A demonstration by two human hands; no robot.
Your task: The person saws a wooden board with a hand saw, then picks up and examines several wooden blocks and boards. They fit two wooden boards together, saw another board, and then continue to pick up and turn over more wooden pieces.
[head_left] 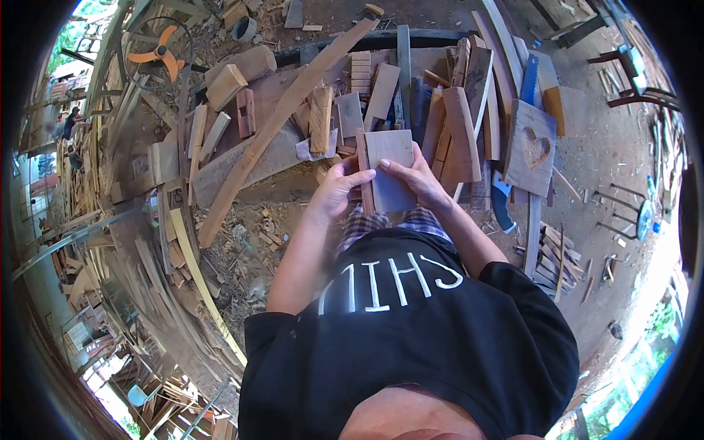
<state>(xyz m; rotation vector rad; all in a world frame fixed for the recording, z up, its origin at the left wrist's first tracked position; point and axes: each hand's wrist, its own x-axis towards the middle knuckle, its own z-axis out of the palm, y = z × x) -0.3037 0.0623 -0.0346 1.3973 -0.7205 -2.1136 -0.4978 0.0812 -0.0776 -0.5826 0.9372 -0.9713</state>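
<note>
In front of my lap I hold a flat rectangular wooden board (394,194) with a narrow reddish wooden strip (367,199) along its left edge. My left hand (339,191) is closed around the strip, its thumb reaching over to the board's edge. Gripping the board from its right side is my right hand (422,177), thumb laid on the upper face and fingers hidden beneath. Just beyond my hands, a grooved wooden block (320,121) rests on a pale cloth (315,148), among several other wood pieces.
A long plank (282,132) slants across the cluttered work surface. To the right lie a board with a heart-shaped recess (531,149) and a saw with a blue handle (502,205). An orange-bladed fan (160,53) stands at the far left. Wood scraps (268,231) cover the ground.
</note>
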